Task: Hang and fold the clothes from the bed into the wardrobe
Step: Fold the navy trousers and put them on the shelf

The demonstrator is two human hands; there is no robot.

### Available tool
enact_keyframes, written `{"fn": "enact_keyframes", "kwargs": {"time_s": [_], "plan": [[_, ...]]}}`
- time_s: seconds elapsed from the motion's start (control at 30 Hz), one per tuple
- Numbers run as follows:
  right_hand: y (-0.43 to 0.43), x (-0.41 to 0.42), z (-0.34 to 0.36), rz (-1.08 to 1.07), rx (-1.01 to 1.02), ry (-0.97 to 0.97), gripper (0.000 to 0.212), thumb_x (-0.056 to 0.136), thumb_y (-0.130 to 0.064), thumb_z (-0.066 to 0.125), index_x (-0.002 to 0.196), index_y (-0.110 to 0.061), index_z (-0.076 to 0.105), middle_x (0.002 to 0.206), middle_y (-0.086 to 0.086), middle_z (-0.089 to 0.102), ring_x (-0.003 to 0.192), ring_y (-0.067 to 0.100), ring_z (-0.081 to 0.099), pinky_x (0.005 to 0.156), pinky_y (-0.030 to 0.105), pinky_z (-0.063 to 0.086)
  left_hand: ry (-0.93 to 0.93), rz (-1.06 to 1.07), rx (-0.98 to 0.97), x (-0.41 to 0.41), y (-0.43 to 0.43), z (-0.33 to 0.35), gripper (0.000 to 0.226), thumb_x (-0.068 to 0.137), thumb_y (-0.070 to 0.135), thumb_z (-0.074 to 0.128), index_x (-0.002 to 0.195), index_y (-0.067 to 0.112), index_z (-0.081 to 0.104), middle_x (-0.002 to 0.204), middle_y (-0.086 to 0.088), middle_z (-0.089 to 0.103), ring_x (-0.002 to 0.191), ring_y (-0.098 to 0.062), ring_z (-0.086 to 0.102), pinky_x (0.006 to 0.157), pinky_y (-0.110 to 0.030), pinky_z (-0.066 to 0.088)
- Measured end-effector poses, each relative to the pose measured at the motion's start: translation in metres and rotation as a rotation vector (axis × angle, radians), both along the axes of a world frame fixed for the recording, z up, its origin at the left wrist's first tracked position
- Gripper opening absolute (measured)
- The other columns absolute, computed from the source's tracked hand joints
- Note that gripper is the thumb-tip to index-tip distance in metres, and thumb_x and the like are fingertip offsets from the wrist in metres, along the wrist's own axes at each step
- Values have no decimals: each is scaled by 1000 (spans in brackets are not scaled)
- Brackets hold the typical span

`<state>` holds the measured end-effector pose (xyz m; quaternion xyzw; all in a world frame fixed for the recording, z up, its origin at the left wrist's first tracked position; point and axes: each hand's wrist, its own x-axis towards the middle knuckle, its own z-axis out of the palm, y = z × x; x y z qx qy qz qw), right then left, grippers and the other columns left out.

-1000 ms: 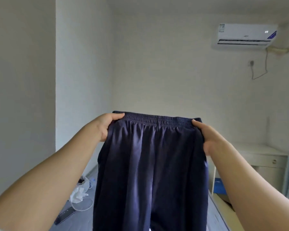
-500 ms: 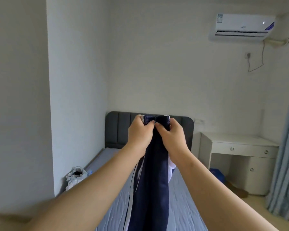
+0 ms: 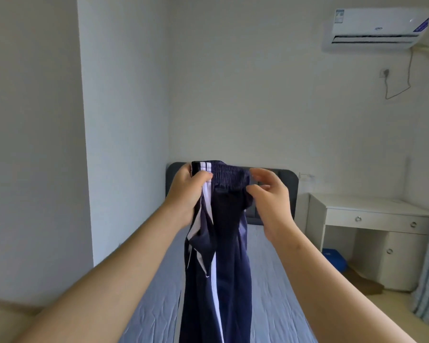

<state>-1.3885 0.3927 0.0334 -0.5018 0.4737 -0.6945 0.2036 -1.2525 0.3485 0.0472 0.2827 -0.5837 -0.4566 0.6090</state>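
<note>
The trousers (image 3: 226, 243) are hanging in the air in front of the person, above the bed (image 3: 270, 280), about midway between its 2 side edges, with the headboard (image 3: 291, 194) behind them. They are doubled lengthwise, so 1 leg is lying on the other. Their long axis is running straight down from the waistband (image 3: 229, 170), and the leg ends are dropping out of view at the bottom.

The left hand (image 3: 187, 194) is gripping the waistband's left end, thumb pressing on the white stripe (image 3: 214, 280) side, and appears to be carrying the weight. The right hand (image 3: 273, 206) is sitting at the waistband's right end with its fingers half spread, forefinger above the band and thumb below. Whether it is pinching the cloth or just touching it cannot be told.

Both hands are level at the top of the garment, so the whole length is lying below them. The next fold probably depends on that: 1 hand, likely the right, needs to be travelling down the legs to bring them up, or the trousers need lowering flat along the bed. The wardrobe is not in view.
</note>
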Motion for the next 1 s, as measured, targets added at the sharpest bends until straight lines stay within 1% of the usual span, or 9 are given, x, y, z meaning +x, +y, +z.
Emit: {"fn": "enact_keyframes", "kwargs": {"time_s": [0.07,0.13,0.23,0.4,0.5,0.57,0.63,0.77,1.0], "plan": [[-3,-4,1,63,42,-29,45,85,-11,64,121,-33,49,126,-7,45,113,13,45,84,22,38,-7,-36,-30,10,2,5,14,88,-3,43,92,5,54,88,-12,53,80,-20,54,71,-26,45],[-5,-4,0,307,144,-119,58,85,-24,65,136,-31,38,129,-7,46,116,14,48,87,31,39,-25,-79,-73,21,4,9,21,90,-2,39,90,6,59,87,-10,61,77,-16,61,71,-24,49],[-6,6,-2,611,240,-198,36,85,-29,61,120,-18,55,109,2,68,96,18,66,79,32,52,-62,-103,-109,38,7,8,30,93,4,37,96,11,65,91,-4,69,84,-13,67,78,-23,51],[-10,30,-1,514,168,-235,8,86,-20,64,86,-12,67,79,0,74,72,14,70,61,23,55,-191,-41,-96,62,5,-2,28,99,16,37,83,18,59,79,9,66,79,-4,62,76,-19,48],[-13,47,-5,455,167,-182,9,85,-22,67,85,-13,68,80,0,74,73,13,70,64,23,56,-241,-52,-44,80,-5,-15,14,95,17,50,108,20,51,101,5,59,97,-7,57,85,-14,45],[-16,56,-7,420,178,-152,10,84,-22,68,85,-12,67,80,1,74,72,13,70,65,23,57,-267,-138,-36,97,-15,-22,44,86,1,60,121,21,44,102,5,59,90,-4,59,81,-10,49],[-21,66,-8,412,204,-126,11,83,-21,69,86,-10,68,81,2,74,73,14,71,65,24,58,-368,-181,-51,116,-19,-21,54,78,-11,63,120,18,45,98,3,62,82,-2,62,75,-11,51],[-33,102,-9,518,273,-127,9,84,-15,67,89,-7,67,84,5,74,74,16,71,65,25,57,-396,-229,-34,164,-35,-15,38,79,-17,58,107,8,57,92,2,69,79,-2,67,72,-13,52],[-51,171,-2,644,299,-178,13,80,-16,63,88,-7,66,79,4,73,70,15,70,60,24,57,-272,-376,48,246,-70,-11,35,63,-5,61,95,8,67,88,-1,73,82,-13,69,72,-22,56]]}}
